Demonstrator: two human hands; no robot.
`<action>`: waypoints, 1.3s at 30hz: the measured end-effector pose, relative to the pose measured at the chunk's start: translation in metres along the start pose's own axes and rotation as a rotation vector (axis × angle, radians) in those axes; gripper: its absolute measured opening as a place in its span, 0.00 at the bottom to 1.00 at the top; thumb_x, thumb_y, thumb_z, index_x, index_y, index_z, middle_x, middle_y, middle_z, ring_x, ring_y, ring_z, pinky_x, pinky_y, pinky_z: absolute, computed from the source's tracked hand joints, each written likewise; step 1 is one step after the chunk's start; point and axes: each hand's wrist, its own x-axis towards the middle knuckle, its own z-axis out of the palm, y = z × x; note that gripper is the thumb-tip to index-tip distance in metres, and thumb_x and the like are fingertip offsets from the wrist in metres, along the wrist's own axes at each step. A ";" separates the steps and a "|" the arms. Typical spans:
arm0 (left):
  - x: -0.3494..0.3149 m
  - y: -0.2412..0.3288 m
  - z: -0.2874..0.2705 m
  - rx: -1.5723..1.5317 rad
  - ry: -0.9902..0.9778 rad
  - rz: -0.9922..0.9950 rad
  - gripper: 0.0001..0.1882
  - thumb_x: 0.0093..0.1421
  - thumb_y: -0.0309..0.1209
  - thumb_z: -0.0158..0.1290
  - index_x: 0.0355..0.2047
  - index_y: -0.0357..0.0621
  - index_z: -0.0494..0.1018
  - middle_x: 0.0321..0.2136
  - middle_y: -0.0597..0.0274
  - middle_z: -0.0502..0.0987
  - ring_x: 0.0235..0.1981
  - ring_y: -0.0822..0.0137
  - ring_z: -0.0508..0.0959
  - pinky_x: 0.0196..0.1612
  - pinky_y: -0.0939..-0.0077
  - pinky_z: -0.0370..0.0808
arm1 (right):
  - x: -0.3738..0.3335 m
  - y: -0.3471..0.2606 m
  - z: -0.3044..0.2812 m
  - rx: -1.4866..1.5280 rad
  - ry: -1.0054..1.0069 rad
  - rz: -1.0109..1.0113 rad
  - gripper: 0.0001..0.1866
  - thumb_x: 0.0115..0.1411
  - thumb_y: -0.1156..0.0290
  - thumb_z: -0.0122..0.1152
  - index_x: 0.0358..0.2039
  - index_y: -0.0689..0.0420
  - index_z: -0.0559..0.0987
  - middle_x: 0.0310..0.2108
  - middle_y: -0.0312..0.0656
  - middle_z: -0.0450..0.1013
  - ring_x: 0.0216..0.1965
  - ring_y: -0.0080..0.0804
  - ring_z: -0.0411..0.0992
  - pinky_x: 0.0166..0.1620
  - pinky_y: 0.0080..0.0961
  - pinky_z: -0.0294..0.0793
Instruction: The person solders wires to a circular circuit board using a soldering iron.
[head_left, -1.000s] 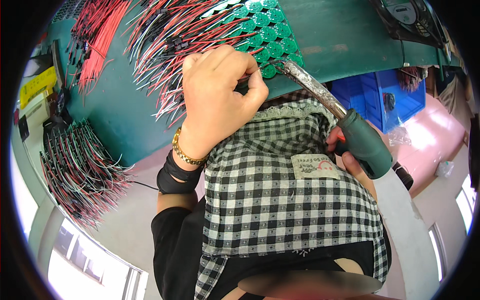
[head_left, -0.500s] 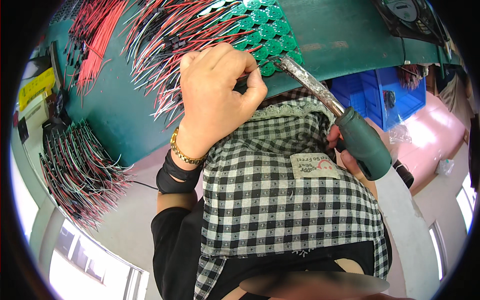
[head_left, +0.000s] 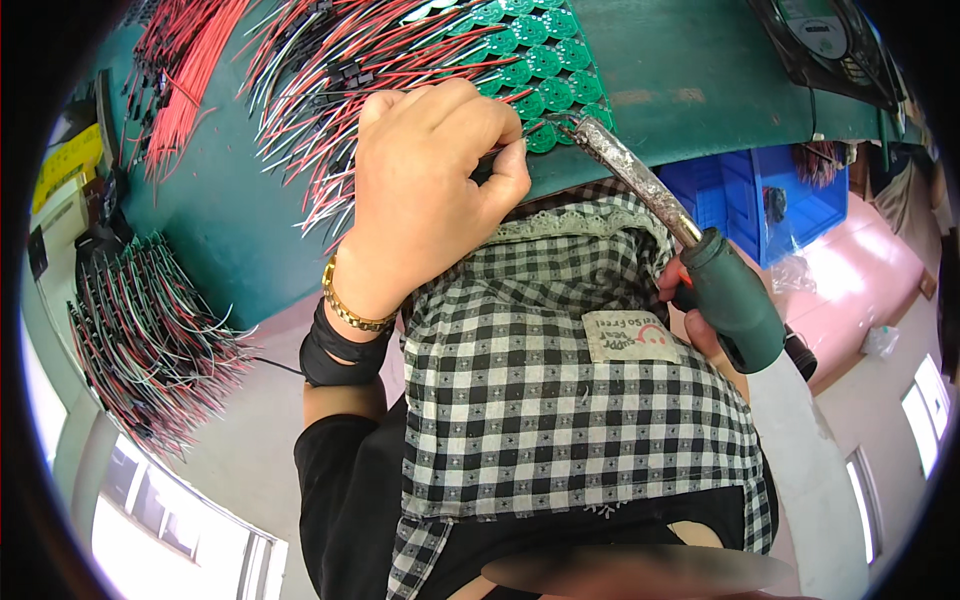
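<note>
Green bench surface is filling the upper half of the view, carrying everything being worked on. Blue plastic crates are sitting below its edge on the right; two seem to be showing, and a clear bag is lying in or just beside the nearer one, though what else they are holding cannot be told. Loose wires are lying in three groups: a wide spread of red, black and white wires fanning across the bench top, a mostly red bunch at upper left, and a bundle of grey, red and green wires piled at far left. Round green circuit boards are lying in a joined sheet near the bench edge; more than a dozen discs are showing, the exact count being hidden by the hand.

One soldering iron is slanting up from the lower right, its tip touching the disc at the sheet's lower edge. Right hand is mostly hidden behind the checked apron, its grip wrapping the iron's dark green handle. Left hand is hovering over the wires, its grip pinching narrowly on a thin dark wire end just beside the iron's tip.
</note>
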 end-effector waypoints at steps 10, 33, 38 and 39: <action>0.000 -0.002 -0.001 -0.010 -0.039 0.000 0.08 0.41 0.22 0.58 0.21 0.48 0.71 0.18 0.70 0.70 0.19 0.71 0.69 0.29 0.76 0.61 | 0.003 -0.013 0.010 -0.024 -0.023 -0.200 0.22 0.51 0.62 0.62 0.42 0.62 0.70 0.35 0.40 0.70 0.37 0.26 0.69 0.41 0.21 0.69; -0.005 -0.003 0.014 0.025 0.123 0.092 0.08 0.40 0.22 0.57 0.18 0.49 0.69 0.17 0.69 0.65 0.20 0.68 0.67 0.29 0.71 0.59 | 0.001 -0.006 0.005 0.069 -0.042 -0.233 0.17 0.52 0.65 0.59 0.39 0.60 0.71 0.36 0.40 0.71 0.38 0.26 0.70 0.44 0.22 0.70; -0.003 0.001 0.008 0.053 0.079 0.074 0.09 0.39 0.21 0.58 0.20 0.47 0.70 0.18 0.68 0.70 0.21 0.67 0.71 0.29 0.74 0.63 | 0.005 -0.007 0.006 0.108 -0.012 0.087 0.21 0.48 0.70 0.59 0.43 0.60 0.70 0.38 0.42 0.70 0.39 0.28 0.70 0.45 0.24 0.70; -0.002 0.001 0.007 0.055 0.067 0.057 0.09 0.39 0.21 0.58 0.20 0.47 0.70 0.18 0.68 0.70 0.21 0.67 0.71 0.29 0.74 0.63 | 0.004 -0.005 0.006 0.105 -0.012 0.086 0.21 0.48 0.70 0.59 0.43 0.60 0.70 0.38 0.42 0.70 0.39 0.28 0.70 0.45 0.24 0.70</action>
